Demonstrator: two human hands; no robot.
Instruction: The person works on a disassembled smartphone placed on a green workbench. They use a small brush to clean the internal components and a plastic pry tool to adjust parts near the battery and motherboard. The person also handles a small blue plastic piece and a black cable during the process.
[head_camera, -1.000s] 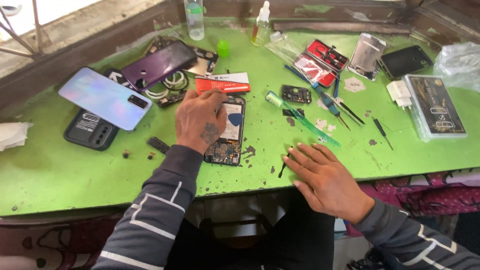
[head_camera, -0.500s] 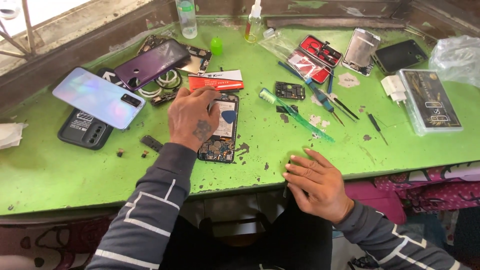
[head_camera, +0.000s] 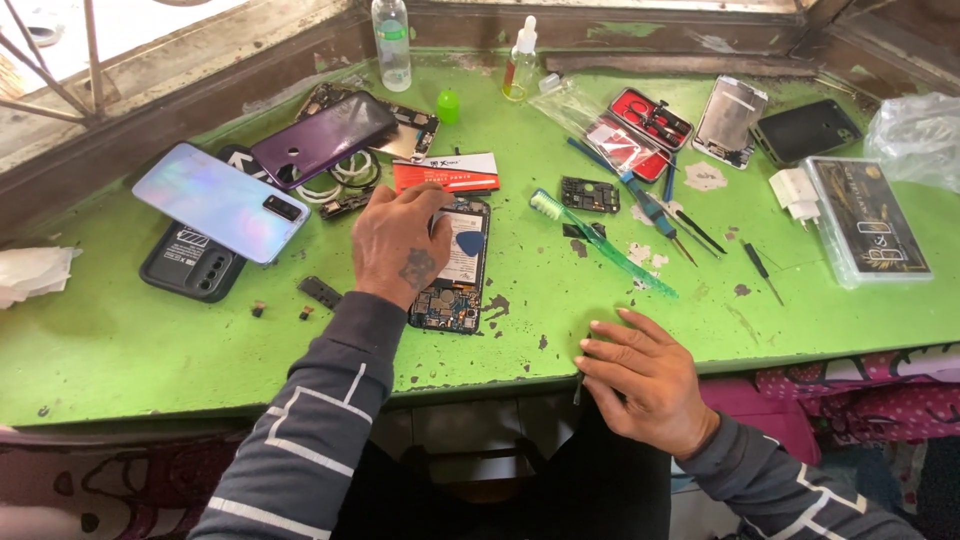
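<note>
Green workbench (head_camera: 130, 350), paint chipped, filled most of the frame.

Left hand (head_camera: 400, 245), centre of frame, lay palm down on an opened phone (head_camera: 455, 270) that had its back off, circuit board showing at the near end. Fingers were spread a little and pressed flat on the phone's upper half; they were clamped on nothing. A blue pick (head_camera: 468, 243) lay on the phone just beside the fingers.

Right hand (head_camera: 640, 375), lower right of centre, rested at the near edge of the workbench. Fingers lay close together and slightly curled, tips on the green surface. A thin dark tool (head_camera: 577, 388) stuck down from under the hand past the edge; could not tell how the fingers gripped it.

Around the phone:
- Red and white card (head_camera: 447, 172) just above the phone, touching the left fingertips.
- Green toothbrush (head_camera: 600, 243) lying slantwise to the right of the phone, between the 2 hands.
- Small dark circuit board (head_camera: 590, 194) above the toothbrush.
- Purple phone (head_camera: 322, 138) and pale blue phone (head_camera: 222, 202), both back side up, upper left; the pale one lay over a black case (head_camera: 190, 268).
- Clear bottle (head_camera: 391, 42) and small dropper bottle (head_camera: 520, 62) along the top edge.
- Red tool kit (head_camera: 640, 125), screwdrivers (head_camera: 655, 215) and white charger plug (head_camera: 795, 190) upper right.
- Clear flat box (head_camera: 868, 220) at the far right.
</note>
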